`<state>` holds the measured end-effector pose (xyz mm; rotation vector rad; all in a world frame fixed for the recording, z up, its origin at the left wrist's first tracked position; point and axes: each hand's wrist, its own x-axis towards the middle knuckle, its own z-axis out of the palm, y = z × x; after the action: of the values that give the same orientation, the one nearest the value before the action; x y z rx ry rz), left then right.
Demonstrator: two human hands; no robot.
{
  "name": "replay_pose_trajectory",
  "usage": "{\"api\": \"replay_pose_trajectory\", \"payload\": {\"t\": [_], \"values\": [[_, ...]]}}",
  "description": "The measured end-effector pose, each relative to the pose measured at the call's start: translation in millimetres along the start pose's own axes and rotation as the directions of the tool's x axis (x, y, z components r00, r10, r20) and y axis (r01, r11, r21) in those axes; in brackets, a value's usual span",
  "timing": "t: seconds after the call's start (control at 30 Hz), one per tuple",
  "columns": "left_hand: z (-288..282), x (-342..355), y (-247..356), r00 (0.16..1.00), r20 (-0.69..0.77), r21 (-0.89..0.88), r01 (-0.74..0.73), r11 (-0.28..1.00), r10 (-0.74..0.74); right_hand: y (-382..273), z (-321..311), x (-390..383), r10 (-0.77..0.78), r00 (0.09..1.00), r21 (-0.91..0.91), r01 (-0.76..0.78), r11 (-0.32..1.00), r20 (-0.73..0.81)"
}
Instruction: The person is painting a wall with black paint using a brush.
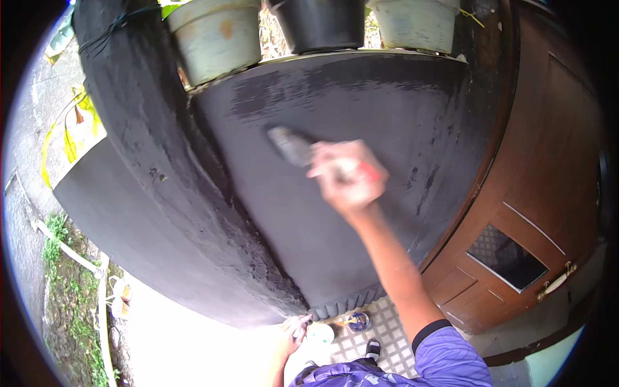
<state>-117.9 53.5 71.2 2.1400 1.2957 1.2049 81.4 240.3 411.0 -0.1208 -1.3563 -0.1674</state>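
My right hand grips a paintbrush with a red part showing among the fingers; its blurred bristles are over a dark grey wall panel, where darker wet-looking streaks run along the top and right. My left hand is low at the lower middle, by the foot of a rough dark post, its fingers curled; what they hold, if anything, is too small to tell. Beside it on the tiled floor are a pale round container and a smaller blue tin.
Three pots line the panel's top. A brown wooden door with a handle stands at the right. On the left are white pipes, green plants and a weathered wall. My foot is on the tiles.
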Motion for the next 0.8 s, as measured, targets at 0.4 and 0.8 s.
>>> {"api": "replay_pose_trajectory", "payload": {"t": [0.4, 0.8], "values": [[-91.5, -103.2, -71.1, 0.978, 0.161, -0.080, 0.149, 0.986, -0.135, 38.5, -82.3, 34.2, -0.273, 0.928, -0.843, -0.073, 0.532, -0.253], [-114.5, -83.1, -58.4, 0.995, 0.097, -0.030, 0.039, 0.999, -0.036, -48.9, 106.1, -35.8, -0.253, 0.968, -0.313, 0.239, 0.919, -0.004]]}}
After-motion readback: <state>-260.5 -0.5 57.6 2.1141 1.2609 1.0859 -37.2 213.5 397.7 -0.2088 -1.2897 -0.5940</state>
